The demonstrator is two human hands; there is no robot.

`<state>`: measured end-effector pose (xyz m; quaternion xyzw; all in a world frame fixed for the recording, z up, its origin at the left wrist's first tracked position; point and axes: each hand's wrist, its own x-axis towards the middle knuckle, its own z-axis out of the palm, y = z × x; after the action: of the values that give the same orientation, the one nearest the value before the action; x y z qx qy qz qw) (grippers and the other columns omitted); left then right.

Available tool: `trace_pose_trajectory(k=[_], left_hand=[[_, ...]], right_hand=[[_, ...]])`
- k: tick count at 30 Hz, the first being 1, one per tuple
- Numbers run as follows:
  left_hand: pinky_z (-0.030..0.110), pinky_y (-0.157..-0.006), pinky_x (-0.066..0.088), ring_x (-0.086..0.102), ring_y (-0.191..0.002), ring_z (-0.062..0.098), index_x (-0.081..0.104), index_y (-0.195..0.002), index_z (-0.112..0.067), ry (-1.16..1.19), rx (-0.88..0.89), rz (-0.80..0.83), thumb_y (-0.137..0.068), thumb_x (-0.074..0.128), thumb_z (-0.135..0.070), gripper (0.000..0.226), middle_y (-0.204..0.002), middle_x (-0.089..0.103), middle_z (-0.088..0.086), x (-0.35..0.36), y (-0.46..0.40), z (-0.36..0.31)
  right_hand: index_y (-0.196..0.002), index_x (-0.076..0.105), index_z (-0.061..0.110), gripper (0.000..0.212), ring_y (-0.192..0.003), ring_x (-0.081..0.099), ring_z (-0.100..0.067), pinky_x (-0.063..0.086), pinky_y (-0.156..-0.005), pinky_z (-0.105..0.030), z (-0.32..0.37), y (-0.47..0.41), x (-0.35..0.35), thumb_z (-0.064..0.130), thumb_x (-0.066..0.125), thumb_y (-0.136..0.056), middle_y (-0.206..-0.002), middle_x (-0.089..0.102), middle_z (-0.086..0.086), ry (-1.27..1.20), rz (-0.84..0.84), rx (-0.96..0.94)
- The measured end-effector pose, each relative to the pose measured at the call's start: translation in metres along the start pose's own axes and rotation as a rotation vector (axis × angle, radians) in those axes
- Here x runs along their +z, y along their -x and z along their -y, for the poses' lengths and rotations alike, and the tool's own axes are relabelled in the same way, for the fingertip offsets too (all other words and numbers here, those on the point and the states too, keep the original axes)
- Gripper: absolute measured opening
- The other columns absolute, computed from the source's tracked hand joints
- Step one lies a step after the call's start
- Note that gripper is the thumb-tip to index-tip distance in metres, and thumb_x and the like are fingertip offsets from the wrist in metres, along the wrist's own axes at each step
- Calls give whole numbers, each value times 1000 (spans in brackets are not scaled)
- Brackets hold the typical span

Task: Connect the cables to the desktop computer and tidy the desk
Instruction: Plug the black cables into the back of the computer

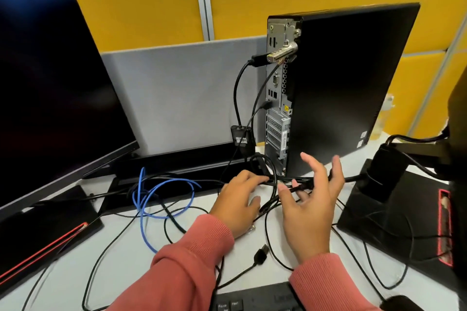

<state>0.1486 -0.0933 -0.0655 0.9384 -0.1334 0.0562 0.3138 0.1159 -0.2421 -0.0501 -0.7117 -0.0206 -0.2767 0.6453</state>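
Left hand (236, 206) pinches black cables (271, 182) by the tower (336, 88); right hand (309, 206) open. Best untangle one lead, then find its port.

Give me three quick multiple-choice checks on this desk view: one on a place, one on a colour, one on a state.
1. Where does the desktop computer stand?
A. behind the hands, rear ports facing the camera
B. under the left monitor
C. on the keyboard

2. What colour is the coiled network cable?
A. red
B. blue
C. white

3. What state is the loose USB plug in?
A. plugged into the computer
B. held in the right hand
C. lying free on the desk

Answers: 1 A, its port panel shows above the left hand and right hand. 2 B, the coil is plainly blue. 3 C, it lies on the desk, no hand touching it.
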Motion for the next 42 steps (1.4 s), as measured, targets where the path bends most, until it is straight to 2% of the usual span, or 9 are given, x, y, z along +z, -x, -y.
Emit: trace_pose_trajectory(k=[3, 8, 13, 18, 22, 28, 35, 37, 42], left_hand=[[37, -103, 47, 53, -110, 7, 56, -139, -36, 10, 17, -54, -98, 57, -17, 45, -120, 49, -20, -1, 2, 5], [39, -92, 51, 56, -98, 15, 56, -134, -42, 5, -13, -81, -98, 59, -35, 37, -110, 44, -20, 1, 2, 7], [33, -76, 50, 54, -82, 9, 57, -95, -31, -58, -38, -217, -99, 57, -46, 15, -94, 49, -11, -5, 2, 3], [37, -69, 50, 55, -73, 10, 59, -81, -28, 103, -90, -335, -101, 57, -39, 23, -78, 56, -6, -10, -1, 6], [40, -69, 50, 56, -72, 13, 61, -80, -26, 200, -99, -354, -102, 57, -35, 24, -75, 58, -4, -11, 0, 8], [36, -71, 51, 58, -75, 10, 66, -85, -28, 195, -102, -343, -102, 57, -34, 20, -78, 61, -6, -11, 1, 8], [34, -73, 52, 62, -77, 8, 64, -90, -30, 163, -99, -334, -104, 51, -34, 20, -79, 65, -10, -14, 6, 5], [35, -73, 53, 62, -77, 8, 62, -94, -33, 143, -105, -334, -105, 47, -36, 19, -79, 66, -10, -15, 9, 3], [48, -74, 53, 64, -77, 16, 58, -88, -27, 305, -128, -485, -102, 45, -40, 23, -79, 69, -1, -18, 14, -1]], right_hand=[[-132, 55, 42, 66, -147, 35, -15, 48, -107, -37, -1, -1, 0, 6, 80, -83, -162, 2, 25, 5, 10, 8], [-130, 57, 40, 66, -146, 36, -15, 51, -105, -40, -1, -1, -1, 4, 81, -81, -162, 5, 23, 11, -11, -10], [-132, 57, 31, 65, -146, 30, 1, 52, -102, -25, 4, 1, -3, -10, 72, -83, -162, 9, 22, -87, -138, -67], [-140, 48, 40, 82, -146, 29, 3, 49, -103, -33, 6, 1, -5, -14, 71, -82, -163, 3, 26, -136, -222, -21], [-146, 41, 44, 92, -147, 26, 5, 51, -104, -35, 6, -1, -5, -15, 71, -82, -163, 0, 28, -145, -198, -9], [-143, 44, 46, 87, -144, 29, 6, 53, -102, -32, 3, -1, -4, -12, 70, -84, -162, 8, 28, -140, -151, -11], [-133, 52, 43, 68, -132, 42, 11, 52, -96, -28, -3, -1, -4, -4, 70, -87, -149, 39, 21, -88, -20, 9], [-125, 58, 42, 60, -128, 49, 5, 53, -96, -30, -5, -2, -4, -2, 71, -87, -141, 47, 23, -68, 27, 25], [-110, 68, 41, 41, -132, 44, 0, 40, -107, -28, -8, -5, -7, 9, 75, -86, -139, 48, 24, 76, 77, 24]])
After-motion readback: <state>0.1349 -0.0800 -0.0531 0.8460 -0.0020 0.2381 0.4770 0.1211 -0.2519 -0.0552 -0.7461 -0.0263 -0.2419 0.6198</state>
